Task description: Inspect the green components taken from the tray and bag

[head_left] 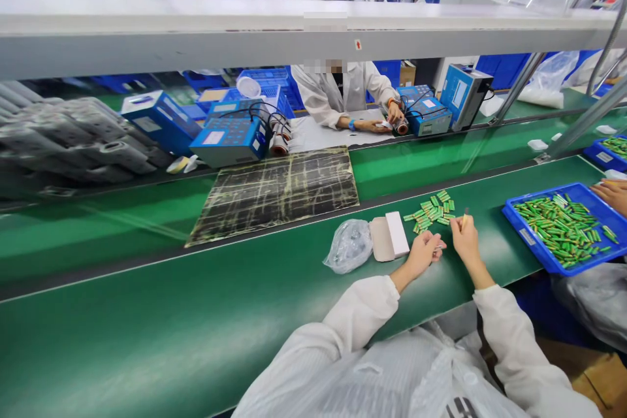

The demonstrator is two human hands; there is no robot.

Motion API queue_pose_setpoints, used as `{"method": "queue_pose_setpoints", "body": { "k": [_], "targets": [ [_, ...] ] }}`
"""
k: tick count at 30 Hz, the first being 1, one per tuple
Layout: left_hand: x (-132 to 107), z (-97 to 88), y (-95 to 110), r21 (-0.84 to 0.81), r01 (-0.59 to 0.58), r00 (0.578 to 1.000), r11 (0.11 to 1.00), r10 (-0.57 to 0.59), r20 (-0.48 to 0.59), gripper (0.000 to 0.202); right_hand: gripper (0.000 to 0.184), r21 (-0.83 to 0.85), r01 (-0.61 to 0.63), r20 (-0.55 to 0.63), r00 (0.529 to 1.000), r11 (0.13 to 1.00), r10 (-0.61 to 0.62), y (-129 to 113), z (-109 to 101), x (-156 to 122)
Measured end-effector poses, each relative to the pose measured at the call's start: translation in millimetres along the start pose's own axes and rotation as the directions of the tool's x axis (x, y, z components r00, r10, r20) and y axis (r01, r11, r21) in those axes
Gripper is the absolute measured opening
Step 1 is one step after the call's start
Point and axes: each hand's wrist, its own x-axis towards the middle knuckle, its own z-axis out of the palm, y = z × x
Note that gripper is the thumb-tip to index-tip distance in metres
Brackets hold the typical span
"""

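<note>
My left hand (pixel 424 255) is closed over the green worktop, its fingers pinched on a small pale, shiny piece too little to name. Close by on the right, my right hand (pixel 466 241) grips a thin tan stick with a dark tip, which points up from the fingers. Just beyond both hands lies a loose pile of small green cylinders (pixel 431 212) that look like batteries. An open white carton (pixel 398 235) with a brown inner flap sits left of the pile. Beside it rests a clear plastic bag (pixel 349 247), its contents unclear.
At right stands a blue tray (pixel 539 256) filled with similar green cylinders; another person's hand (pixel 612 194) is beside it. Across the green conveyor lies a dark, scratched board (pixel 284 184). Opposite, a co-worker (pixel 343 95) handles a part among blue instruments (pixel 230 137). A shelf beam (pixel 245 46) crosses above.
</note>
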Motion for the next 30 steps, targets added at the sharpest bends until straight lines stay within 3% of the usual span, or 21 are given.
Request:
{"method": "queue_pose_setpoints", "body": {
  "k": [3,7,13,20,23,25,28,30],
  "targets": [
    [-2,3.0,2,-0.036,0.001,0.999,0.999,0.001,0.044,0.063,0.038,-0.324,0.15,0.019,0.988,0.934,-0.152,14,-3,23],
    [-1,1.9,5,-0.084,0.016,1.0,0.996,-0.015,0.02,0.058,0.028,-0.457,0.269,0.143,0.963,0.848,-0.228,23,1,24],
    [1,-3.3,9,-0.126,0.133,0.991,0.983,-0.134,0.004,0.063,0.023,-0.443,0.366,0.262,0.926,0.818,-0.273,27,-2,18],
    [0,-2.3,10,-0.07,0.141,0.989,0.988,-0.143,-0.023,0.065,0.022,-0.295,0.221,0.175,0.969,0.93,-0.175,17,-9,23],
    [1,-2.3,14,0.067,0.118,0.993,0.991,-0.116,-0.037,0.064,0.031,-0.133,0.163,0.245,0.961,0.978,-0.127,-3,-21,2],
    [-1,-2.7,22,0.263,0.04,0.999,0.964,-0.036,-0.017,0.06,0.035,-0.047,0.117,0.324,0.941,0.992,-0.096,-21,-30,-16],
    [-9,-3.3,43,0.588,-0.159,0.987,0.793,0.128,0.095,0.049,0.037,0.032,0.061,0.403,0.913,0.998,-0.068,-47,-43,-38],
    [-14,-3.0,58,0.691,-0.258,0.964,0.675,0.134,0.229,0.046,0.038,0.06,0.048,0.419,0.905,0.997,-0.068,-59,-47,-45]
  ]
}}
